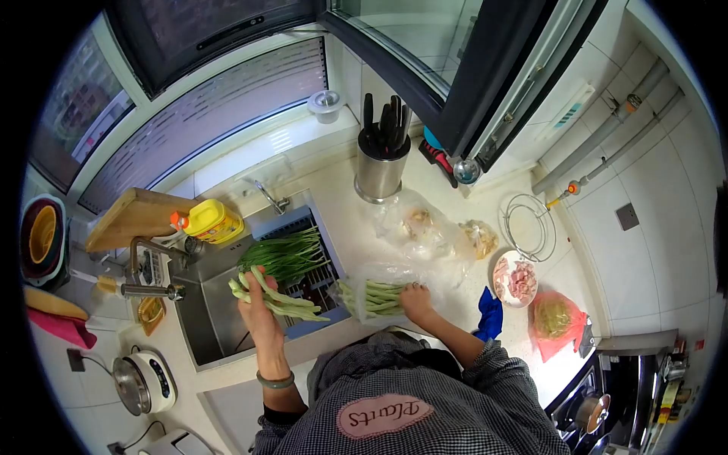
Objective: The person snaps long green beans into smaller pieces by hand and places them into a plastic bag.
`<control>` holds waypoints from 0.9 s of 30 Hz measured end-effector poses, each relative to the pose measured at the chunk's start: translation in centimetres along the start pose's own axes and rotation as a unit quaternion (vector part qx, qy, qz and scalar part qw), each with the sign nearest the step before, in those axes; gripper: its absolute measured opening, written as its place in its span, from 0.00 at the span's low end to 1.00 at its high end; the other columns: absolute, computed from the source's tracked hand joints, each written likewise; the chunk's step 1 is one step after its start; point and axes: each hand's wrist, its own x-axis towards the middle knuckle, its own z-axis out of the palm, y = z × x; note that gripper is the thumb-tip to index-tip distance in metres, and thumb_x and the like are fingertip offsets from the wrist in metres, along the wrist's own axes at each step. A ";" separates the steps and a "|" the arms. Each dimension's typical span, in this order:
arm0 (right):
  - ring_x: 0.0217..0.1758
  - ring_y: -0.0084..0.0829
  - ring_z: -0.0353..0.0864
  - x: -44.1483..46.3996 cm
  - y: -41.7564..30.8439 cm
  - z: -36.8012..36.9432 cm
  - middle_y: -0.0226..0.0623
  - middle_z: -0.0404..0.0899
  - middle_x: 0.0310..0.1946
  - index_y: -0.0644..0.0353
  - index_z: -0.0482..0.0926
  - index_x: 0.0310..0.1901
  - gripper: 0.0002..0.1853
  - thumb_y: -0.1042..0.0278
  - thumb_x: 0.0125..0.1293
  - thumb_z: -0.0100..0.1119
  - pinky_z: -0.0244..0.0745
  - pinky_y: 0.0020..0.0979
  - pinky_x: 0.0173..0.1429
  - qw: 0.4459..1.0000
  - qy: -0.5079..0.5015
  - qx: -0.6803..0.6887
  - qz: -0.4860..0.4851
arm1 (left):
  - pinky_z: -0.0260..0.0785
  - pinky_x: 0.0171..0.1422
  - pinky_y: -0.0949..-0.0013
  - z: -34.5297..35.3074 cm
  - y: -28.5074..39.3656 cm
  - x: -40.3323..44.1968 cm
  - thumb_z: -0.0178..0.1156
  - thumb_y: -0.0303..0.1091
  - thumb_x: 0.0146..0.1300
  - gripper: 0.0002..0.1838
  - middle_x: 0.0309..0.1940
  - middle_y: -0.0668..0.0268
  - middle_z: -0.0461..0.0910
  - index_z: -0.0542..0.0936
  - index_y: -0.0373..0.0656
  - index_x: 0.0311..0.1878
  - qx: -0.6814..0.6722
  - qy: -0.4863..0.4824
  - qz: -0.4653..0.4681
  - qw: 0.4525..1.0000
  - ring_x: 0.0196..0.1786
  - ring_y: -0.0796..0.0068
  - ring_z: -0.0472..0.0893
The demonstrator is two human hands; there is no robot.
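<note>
My left hand (262,311) is closed round a bunch of long green beans (292,305), held above the right part of the sink. Beneath and beyond that bunch, a bundle of green chives (287,254) lies on the blue-rimmed drain rack (330,262). On the counter right of the sink is a clear plastic bag (353,277) with more green beans (381,297) in it. My right hand (417,302) is at the right end of these beans, fingers curled on the bag; its fingertips are partly hidden.
The steel sink (216,303) is at left, with a yellow bottle (216,222) and cutting board (140,220) behind. A knife block (381,167) stands at the back. Rightward are a plate of cut meat (516,279), a blue cloth (490,312) and a red bag (557,322). An open window (485,76) juts in overhead.
</note>
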 end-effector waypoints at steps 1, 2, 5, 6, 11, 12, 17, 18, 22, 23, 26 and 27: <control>0.46 0.42 0.83 -0.2 0.1 -0.6 0.49 0.83 0.37 0.60 0.82 0.43 0.13 0.66 0.57 0.61 0.74 0.43 0.56 1.000 0.000 0.000 0.000 | 0.63 0.30 0.77 0.0 -0.5 0.2 0.51 0.48 0.74 0.19 0.29 0.70 0.75 0.77 0.40 0.48 -0.001 0.000 0.000 1.000 0.31 0.83 0.72; 0.43 0.42 0.83 -0.4 0.2 -1.2 0.47 0.83 0.34 0.59 0.82 0.41 0.11 0.70 0.55 0.60 0.73 0.42 0.55 0.999 0.009 0.044 0.014 | 0.64 0.30 0.76 0.0 -1.2 0.5 0.51 0.47 0.74 0.18 0.29 0.70 0.74 0.76 0.40 0.48 -0.004 -0.020 0.011 1.000 0.30 0.82 0.72; 0.39 0.42 0.83 -1.9 0.2 -4.1 0.44 0.83 0.32 0.58 0.82 0.39 0.10 0.73 0.55 0.59 0.73 0.41 0.52 0.979 0.069 0.190 0.013 | 0.65 0.29 0.73 1.0 -0.8 0.0 0.49 0.46 0.75 0.17 0.27 0.70 0.73 0.75 0.40 0.48 -0.037 -0.069 -0.011 0.997 0.26 0.80 0.72; 0.38 0.43 0.83 -2.4 0.3 -5.2 0.43 0.84 0.33 0.57 0.82 0.39 0.09 0.72 0.56 0.59 0.73 0.40 0.51 0.950 0.119 0.288 -0.010 | 0.65 0.28 0.72 1.7 -0.2 -0.5 0.48 0.46 0.75 0.16 0.26 0.70 0.72 0.74 0.40 0.48 -0.067 -0.091 -0.043 0.993 0.24 0.80 0.71; 0.40 0.45 0.82 -3.7 0.7 -6.8 0.43 0.84 0.36 0.58 0.82 0.44 0.11 0.71 0.60 0.58 0.74 0.42 0.50 0.895 0.160 0.414 0.036 | 0.62 0.26 0.73 2.8 -0.5 -0.7 0.49 0.44 0.75 0.14 0.25 0.73 0.67 0.72 0.42 0.45 -0.097 -0.139 -0.070 0.983 0.20 0.82 0.66; 0.42 0.45 0.82 -3.7 0.8 -6.4 0.43 0.84 0.38 0.59 0.81 0.47 0.12 0.73 0.61 0.57 0.74 0.43 0.51 0.892 0.146 0.425 0.041 | 0.62 0.26 0.73 3.0 -0.9 -0.6 0.49 0.45 0.75 0.14 0.25 0.73 0.66 0.72 0.42 0.45 -0.105 -0.165 -0.071 0.978 0.20 0.82 0.65; 0.44 0.46 0.82 -1.5 -0.5 -3.5 0.46 0.83 0.41 0.61 0.81 0.47 0.13 0.71 0.62 0.56 0.76 0.41 0.52 0.932 0.043 0.360 0.009 | 0.61 0.27 0.73 4.2 -1.2 -0.8 0.51 0.45 0.74 0.13 0.24 0.74 0.65 0.72 0.44 0.43 -0.127 -0.215 -0.091 0.964 0.21 0.83 0.64; 0.45 0.47 0.82 -0.7 -1.0 -3.1 0.47 0.83 0.42 0.61 0.81 0.46 0.12 0.69 0.63 0.57 0.77 0.41 0.51 0.934 0.006 0.356 -0.015 | 0.61 0.27 0.73 4.3 -1.1 -0.9 0.51 0.45 0.74 0.13 0.24 0.74 0.65 0.72 0.44 0.42 -0.127 -0.216 -0.093 0.963 0.21 0.83 0.64; 0.46 0.46 0.83 1.8 -4.1 -1.1 0.49 0.83 0.41 0.59 0.82 0.44 0.12 0.66 0.61 0.58 0.77 0.42 0.50 0.975 0.006 0.223 -0.011 | 0.61 0.27 0.72 4.1 -0.8 -1.1 0.52 0.45 0.74 0.13 0.24 0.74 0.65 0.72 0.45 0.41 -0.125 -0.211 -0.088 0.965 0.21 0.82 0.63; 0.46 0.46 0.83 1.9 -4.2 -1.1 0.49 0.83 0.41 0.59 0.82 0.44 0.12 0.66 0.61 0.58 0.77 0.42 0.50 0.975 0.007 0.222 -0.014 | 0.61 0.27 0.72 3.8 -0.8 -1.1 0.52 0.45 0.74 0.13 0.24 0.74 0.65 0.72 0.45 0.41 -0.125 -0.209 -0.085 0.966 0.21 0.82 0.63; 0.44 0.46 0.83 2.2 -4.3 -2.5 0.49 0.83 0.39 0.58 0.81 0.46 0.14 0.69 0.59 0.56 0.77 0.44 0.48 0.979 -0.082 0.185 0.006 | 0.61 0.26 0.72 2.1 -1.0 -0.8 0.54 0.43 0.73 0.12 0.23 0.74 0.64 0.72 0.44 0.39 -0.134 -0.180 -0.100 0.969 0.21 0.82 0.64; 0.43 0.47 0.84 1.4 -3.9 -3.3 0.49 0.83 0.39 0.58 0.80 0.47 0.14 0.71 0.59 0.54 0.77 0.45 0.48 0.975 -0.045 0.216 0.021 | 0.61 0.26 0.72 1.3 -1.0 -0.7 0.55 0.40 0.72 0.11 0.23 0.74 0.64 0.72 0.44 0.38 -0.110 -0.180 -0.079 0.974 0.20 0.82 0.64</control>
